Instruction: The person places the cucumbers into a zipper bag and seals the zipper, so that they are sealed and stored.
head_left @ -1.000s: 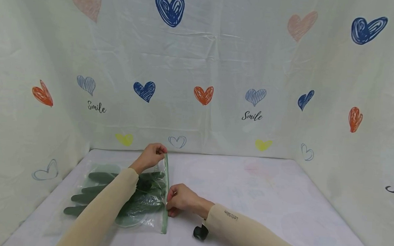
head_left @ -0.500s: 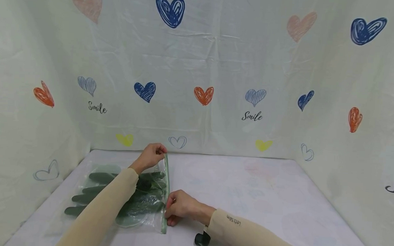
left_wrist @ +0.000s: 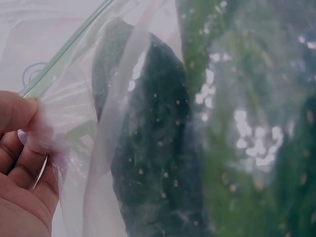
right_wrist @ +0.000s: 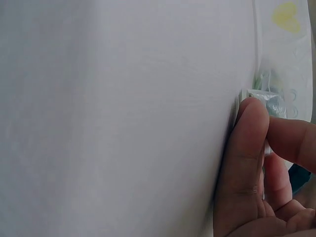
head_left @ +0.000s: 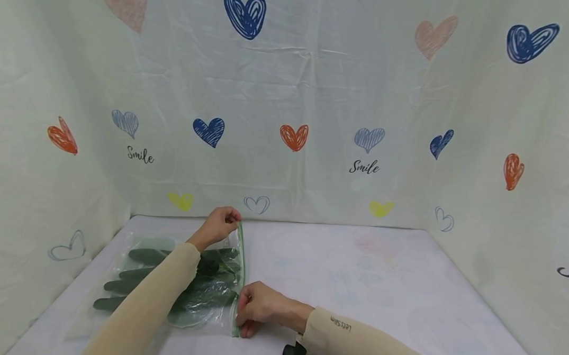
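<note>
A clear zip bag (head_left: 221,315) with a green zip strip (head_left: 241,260) lies flat on the left of the table. Inside it are several dark green cucumbers (head_left: 117,286), which the left wrist view shows close up as bumpy-skinned cucumbers (left_wrist: 153,128) behind shiny plastic. My left hand (head_left: 218,225) pinches the far end of the strip between thumb and finger. Lower down, near the strip's close end, my right hand (head_left: 264,306) pinches the strip; the right wrist view has its thumb and finger (right_wrist: 247,133) pressed together on it. My left forearm hides part of the bag.
The white table (head_left: 356,276) extends to the right of the bag. A white curtain (head_left: 297,93) printed with hearts and "Smile" stands at the back and both sides. Under my right wrist hangs a small black wrist camera (head_left: 294,354).
My right hand has slid along the green strip toward me, to near its close end. My left hand has stayed at the far end, and the bag lies nearly as before.
</note>
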A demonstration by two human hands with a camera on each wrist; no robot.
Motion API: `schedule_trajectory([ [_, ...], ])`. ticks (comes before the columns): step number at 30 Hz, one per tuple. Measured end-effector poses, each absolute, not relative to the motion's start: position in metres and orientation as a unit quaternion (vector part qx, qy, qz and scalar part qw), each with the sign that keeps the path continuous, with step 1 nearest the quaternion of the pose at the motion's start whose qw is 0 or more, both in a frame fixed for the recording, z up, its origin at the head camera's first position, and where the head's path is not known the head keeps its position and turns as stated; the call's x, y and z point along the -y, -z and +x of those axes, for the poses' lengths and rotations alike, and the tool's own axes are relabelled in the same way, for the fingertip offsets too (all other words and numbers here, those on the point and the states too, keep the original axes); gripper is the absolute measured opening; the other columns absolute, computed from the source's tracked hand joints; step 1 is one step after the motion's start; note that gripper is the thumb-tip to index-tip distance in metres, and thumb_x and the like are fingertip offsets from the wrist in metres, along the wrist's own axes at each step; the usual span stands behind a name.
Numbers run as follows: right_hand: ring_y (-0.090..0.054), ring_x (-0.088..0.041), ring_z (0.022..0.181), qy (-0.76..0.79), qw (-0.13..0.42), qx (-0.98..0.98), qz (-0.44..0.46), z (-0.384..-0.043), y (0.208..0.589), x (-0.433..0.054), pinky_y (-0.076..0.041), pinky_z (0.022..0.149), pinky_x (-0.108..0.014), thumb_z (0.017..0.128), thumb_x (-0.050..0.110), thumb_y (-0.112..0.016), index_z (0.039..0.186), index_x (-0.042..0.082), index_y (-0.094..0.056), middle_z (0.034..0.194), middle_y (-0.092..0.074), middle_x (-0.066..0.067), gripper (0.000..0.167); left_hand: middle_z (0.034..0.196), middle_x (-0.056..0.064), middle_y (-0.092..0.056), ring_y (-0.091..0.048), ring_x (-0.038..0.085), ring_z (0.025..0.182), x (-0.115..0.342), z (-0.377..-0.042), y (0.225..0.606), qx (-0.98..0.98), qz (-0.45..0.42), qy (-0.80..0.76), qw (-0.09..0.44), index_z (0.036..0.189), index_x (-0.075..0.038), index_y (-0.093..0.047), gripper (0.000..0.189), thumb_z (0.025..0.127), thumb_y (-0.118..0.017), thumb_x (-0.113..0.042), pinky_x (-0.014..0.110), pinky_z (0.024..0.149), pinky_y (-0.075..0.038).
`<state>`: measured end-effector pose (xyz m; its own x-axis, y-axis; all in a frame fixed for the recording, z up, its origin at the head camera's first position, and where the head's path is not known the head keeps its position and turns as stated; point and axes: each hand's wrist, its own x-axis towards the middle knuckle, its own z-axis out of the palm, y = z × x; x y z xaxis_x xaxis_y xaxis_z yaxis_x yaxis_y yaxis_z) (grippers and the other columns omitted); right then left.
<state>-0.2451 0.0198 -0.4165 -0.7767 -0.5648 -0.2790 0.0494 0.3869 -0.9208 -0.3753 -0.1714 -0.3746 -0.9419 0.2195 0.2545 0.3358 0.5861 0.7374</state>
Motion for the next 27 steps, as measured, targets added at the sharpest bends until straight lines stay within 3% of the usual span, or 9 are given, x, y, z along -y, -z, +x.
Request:
schedule_trajectory([
  [21,-0.056,-0.014,0.041,0.530,0.300,-0.773,-0.179,-0.233,0.417,-0.023,-0.048,0.041,-0.029,0.074,-0.010,-0.071,0.072,0.003,-0.056,0.055,-0.061,-0.014,0.020,0.091,0.011,-0.059,-0.053,0.022,0.080,0.172,-0.379,0.380,0.892,-0.154,0.418,0.071,0.100,0.000,-0.062,0.012,0.091,-0.053,-0.001,0.035,0.070,-0.044],
  [27,-0.059,-0.014,0.045,0.526,0.319,-0.762,-0.200,-0.240,0.418,-0.032,-0.049,0.043,-0.029,0.084,0.007,-0.070,0.077,0.005,-0.058,0.062,-0.062,-0.010,0.013,0.095,0.009,-0.061,-0.054,0.022,0.084,0.172,-0.375,0.383,0.905,-0.178,0.377,0.084,0.104,-0.001,-0.062,0.015,0.092,-0.053,-0.003,0.038,0.073,-0.046],
])
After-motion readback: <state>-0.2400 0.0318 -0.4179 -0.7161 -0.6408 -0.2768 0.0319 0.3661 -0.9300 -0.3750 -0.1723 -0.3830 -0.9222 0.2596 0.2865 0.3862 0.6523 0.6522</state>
